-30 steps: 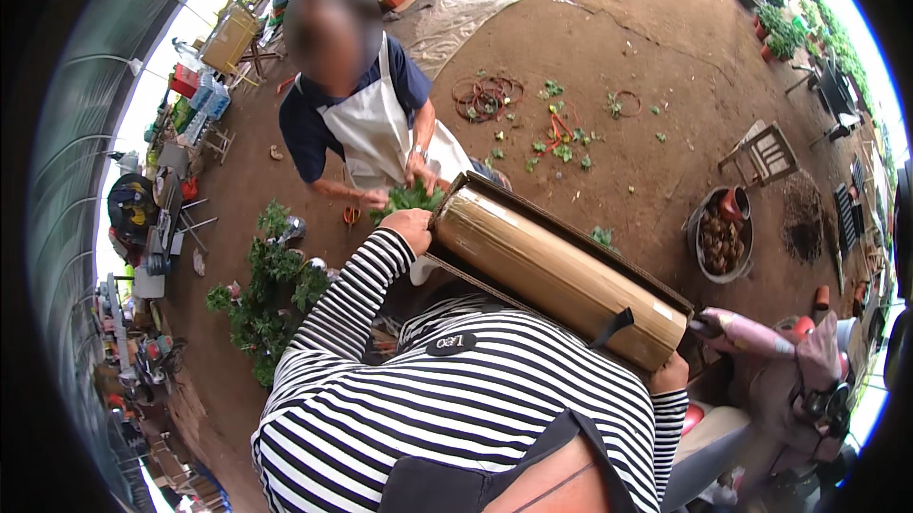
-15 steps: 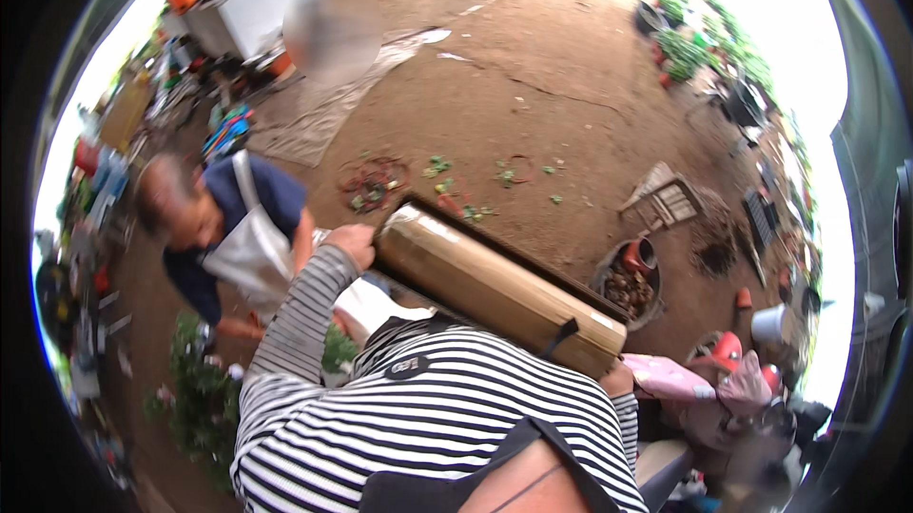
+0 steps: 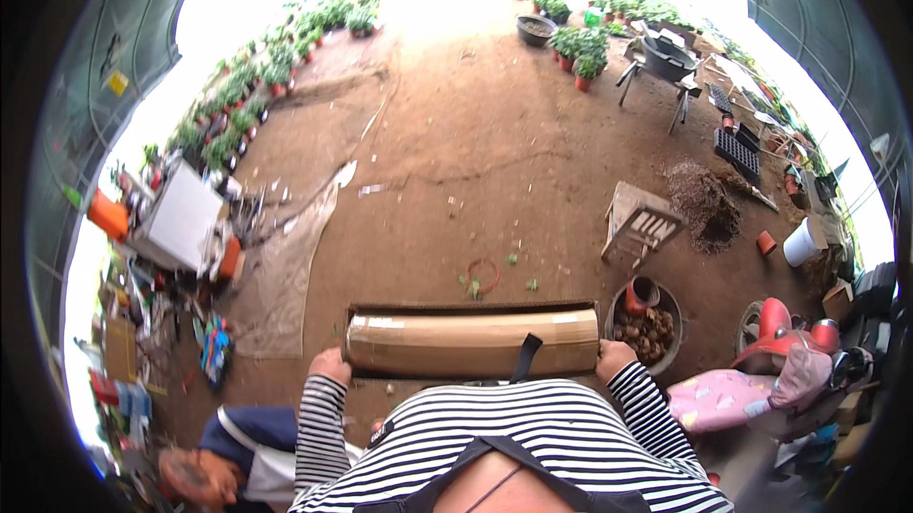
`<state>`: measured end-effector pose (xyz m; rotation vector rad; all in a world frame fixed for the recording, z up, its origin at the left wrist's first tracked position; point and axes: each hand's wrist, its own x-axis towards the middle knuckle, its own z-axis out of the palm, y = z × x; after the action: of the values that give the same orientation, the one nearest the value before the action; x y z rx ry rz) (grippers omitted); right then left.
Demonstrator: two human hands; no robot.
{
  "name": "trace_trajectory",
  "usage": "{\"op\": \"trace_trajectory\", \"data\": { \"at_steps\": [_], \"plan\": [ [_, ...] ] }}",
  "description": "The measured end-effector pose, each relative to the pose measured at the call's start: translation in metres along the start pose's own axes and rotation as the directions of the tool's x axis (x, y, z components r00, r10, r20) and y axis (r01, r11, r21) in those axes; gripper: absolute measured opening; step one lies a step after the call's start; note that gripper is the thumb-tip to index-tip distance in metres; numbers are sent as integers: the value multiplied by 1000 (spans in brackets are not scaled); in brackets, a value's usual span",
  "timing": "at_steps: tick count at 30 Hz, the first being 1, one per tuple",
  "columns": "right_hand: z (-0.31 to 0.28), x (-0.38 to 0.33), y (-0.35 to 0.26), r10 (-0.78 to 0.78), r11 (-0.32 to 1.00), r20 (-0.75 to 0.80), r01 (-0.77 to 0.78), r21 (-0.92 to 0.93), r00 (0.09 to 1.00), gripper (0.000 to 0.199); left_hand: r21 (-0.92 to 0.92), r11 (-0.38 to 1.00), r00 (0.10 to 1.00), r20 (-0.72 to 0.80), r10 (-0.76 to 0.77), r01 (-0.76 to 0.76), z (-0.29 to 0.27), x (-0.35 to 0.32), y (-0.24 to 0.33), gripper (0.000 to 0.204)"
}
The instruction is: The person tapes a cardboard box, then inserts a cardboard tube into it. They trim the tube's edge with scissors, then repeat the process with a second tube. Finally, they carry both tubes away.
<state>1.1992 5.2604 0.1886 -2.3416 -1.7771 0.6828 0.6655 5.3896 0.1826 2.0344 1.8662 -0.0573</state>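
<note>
A long brown cardboard box point(image 3: 456, 342) lies level across the front of my body, close to my waist. Its far side shows a raised dark edge. A short black strap point(image 3: 526, 358) hangs over its near face, right of the middle. My left hand point(image 3: 331, 366) is closed on the left end of the box. At the opposite end, my right hand point(image 3: 615, 360) grips the box, with its fingers partly hidden behind the corner. The underside of the box cannot be seen.
A co-worker point(image 3: 252, 456) in a dark shirt bends at lower left. Right of the box stand a round tub point(image 3: 673, 318) and a small wooden chair point(image 3: 639, 223). A pink-covered scooter point(image 3: 732, 397) is at right. A white cabinet point(image 3: 188, 218) and clutter line the left.
The view has swung to the left. The slanted box is now level in front of me, still in both hands. The co-worker has shifted to the lower left of the picture.
</note>
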Motion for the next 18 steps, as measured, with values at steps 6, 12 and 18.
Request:
{"op": "trace_trajectory", "data": {
  "at_steps": [6, 12, 18],
  "plan": [
    [-55, 125, 21, -11, 996, -7, 12, 93, 1000, 23, -5, 999, 999, -24, 31, -31, -75, 122, 88, 24],
    [-97, 200, 54, 39, 995, -90, -31, 93, 995, 20, -66, 994, 996, 24, 90, -88, -86, 236, 154, 24],
    [-139, 288, 69, 212, 976, -104, -204, 78, 972, 20, -123, 964, 963, 103, 248, -235, -85, 399, 219, 23]
  ]
}}
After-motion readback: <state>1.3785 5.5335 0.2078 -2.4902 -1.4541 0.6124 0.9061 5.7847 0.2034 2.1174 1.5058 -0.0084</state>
